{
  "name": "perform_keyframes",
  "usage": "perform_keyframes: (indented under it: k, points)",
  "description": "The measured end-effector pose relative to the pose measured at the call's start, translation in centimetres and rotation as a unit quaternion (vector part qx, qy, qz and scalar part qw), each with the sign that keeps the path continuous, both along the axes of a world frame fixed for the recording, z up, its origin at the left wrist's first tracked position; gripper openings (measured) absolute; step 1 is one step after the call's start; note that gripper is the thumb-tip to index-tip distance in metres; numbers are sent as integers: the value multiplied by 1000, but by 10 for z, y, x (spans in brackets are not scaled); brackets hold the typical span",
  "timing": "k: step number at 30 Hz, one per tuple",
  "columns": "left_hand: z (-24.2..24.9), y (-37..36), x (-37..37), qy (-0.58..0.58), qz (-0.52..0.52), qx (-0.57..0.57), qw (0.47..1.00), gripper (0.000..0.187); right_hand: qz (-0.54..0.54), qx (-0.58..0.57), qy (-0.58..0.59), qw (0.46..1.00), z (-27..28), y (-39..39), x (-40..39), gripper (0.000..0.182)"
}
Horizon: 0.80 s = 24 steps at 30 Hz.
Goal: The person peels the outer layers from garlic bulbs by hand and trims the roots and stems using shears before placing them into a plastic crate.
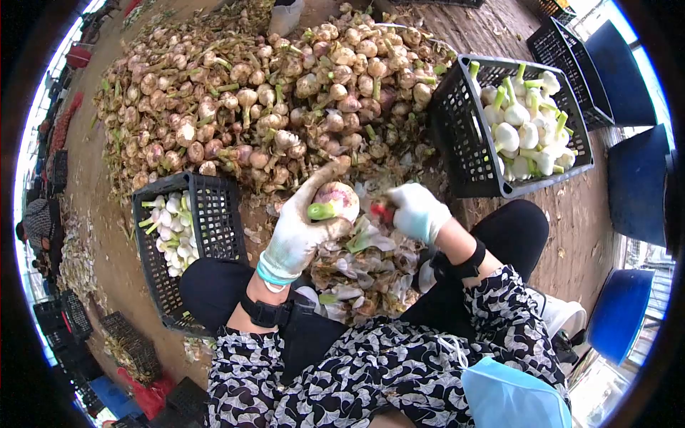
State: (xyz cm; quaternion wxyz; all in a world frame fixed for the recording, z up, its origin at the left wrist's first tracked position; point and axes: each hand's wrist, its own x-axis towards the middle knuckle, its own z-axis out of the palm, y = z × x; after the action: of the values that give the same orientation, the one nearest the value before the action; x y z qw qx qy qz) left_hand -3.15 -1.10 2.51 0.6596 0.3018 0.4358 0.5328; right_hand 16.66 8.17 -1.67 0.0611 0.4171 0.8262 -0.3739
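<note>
Garlic bulb, stem pointing left, axis slanting

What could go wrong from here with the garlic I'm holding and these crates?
The right hand holds a blurred red object near the left hand; if it has an edge, it might nick the glove or the garlic bulb.
The right-hand crate is heaped, so a jolt could spill some bulbs.
The left knee is close to the left-hand crate and might knock it.
</note>
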Motion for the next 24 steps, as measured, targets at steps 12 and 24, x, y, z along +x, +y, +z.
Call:
perform_keyframes:
  k: [12, 24]
  points:
    - [-10, 0, -3, 35, -46, -44, 997, 64, -190, -208, 305, 910, 11, 20, -9, 24]
    - [-18, 2, 13, 21, 12, -45, 999, 57, -100, 24, 253, 962, 30, -11, -4, 22]
